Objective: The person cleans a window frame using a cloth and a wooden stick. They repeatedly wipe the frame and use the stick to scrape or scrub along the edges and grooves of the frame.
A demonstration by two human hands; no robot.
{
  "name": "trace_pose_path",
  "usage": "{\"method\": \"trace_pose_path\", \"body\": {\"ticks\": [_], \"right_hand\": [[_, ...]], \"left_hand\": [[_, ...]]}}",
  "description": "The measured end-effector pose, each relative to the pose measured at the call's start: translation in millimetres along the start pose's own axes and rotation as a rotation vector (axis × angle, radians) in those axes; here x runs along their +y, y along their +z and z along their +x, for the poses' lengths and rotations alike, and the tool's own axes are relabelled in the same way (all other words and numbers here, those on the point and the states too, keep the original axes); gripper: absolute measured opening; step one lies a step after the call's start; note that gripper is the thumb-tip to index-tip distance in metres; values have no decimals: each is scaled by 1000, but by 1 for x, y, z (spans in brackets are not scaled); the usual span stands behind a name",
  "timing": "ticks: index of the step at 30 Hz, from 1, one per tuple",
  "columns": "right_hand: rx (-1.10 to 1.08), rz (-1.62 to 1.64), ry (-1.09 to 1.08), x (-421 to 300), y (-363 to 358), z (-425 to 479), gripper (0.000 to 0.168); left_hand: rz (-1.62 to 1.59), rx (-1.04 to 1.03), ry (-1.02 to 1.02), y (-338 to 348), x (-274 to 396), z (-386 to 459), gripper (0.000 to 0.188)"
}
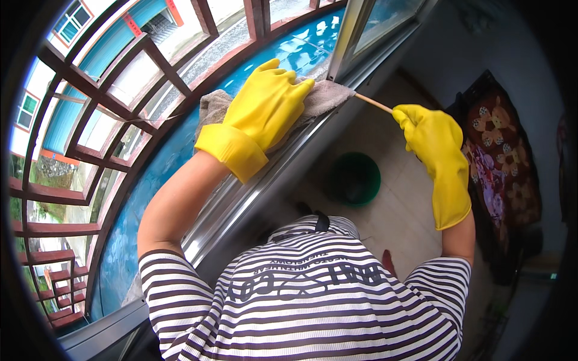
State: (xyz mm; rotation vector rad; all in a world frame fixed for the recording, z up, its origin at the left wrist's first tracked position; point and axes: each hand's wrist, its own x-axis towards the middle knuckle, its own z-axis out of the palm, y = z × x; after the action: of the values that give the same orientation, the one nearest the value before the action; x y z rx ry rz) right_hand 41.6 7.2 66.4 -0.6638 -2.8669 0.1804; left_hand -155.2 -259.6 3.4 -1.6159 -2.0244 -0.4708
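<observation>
Both hands wear yellow rubber gloves. My left hand [266, 101] lies on a greyish-pink cloth [326, 97] at the window's metal sill track [253, 192]; its fingers bend over the cloth, and their undersides are hidden. To the right, my right hand [429, 135] is closed around a thin wooden stick [374, 103]. The far tip of the stick meets the cloth's right edge, beside the corner of the sliding window frame [343, 40]; whether it goes under the cloth is hidden.
Outside the window is a blue ledge [153, 180] with a reddish-brown metal grille [149, 49] around it. A green bucket [354, 179] stands on the tiled floor [393, 198] below. Further right is a brown patterned textile [501, 158] with flower shapes.
</observation>
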Motion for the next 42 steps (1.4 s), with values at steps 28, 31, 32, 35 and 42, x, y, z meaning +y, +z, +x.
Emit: {"method": "trace_pose_path", "body": {"ticks": [28, 31, 32, 35, 42], "right_hand": [[-1330, 1864, -154, -19, 78, 75, 37], [-978, 1439, -719, -60, 86, 79, 35], [-719, 1146, -933, -69, 79, 75, 33], [175, 564, -1461, -116, 72, 45, 29], [549, 594, -789, -116, 53, -22, 49]], "left_hand": [[-379, 205, 181, -98, 45, 81, 34], [-612, 190, 109, -93, 31, 73, 25], [-681, 207, 74, -95, 40, 70, 25], [-506, 157, 48, -101, 40, 51, 28], [-870, 504, -482, -81, 13, -13, 19]]}}
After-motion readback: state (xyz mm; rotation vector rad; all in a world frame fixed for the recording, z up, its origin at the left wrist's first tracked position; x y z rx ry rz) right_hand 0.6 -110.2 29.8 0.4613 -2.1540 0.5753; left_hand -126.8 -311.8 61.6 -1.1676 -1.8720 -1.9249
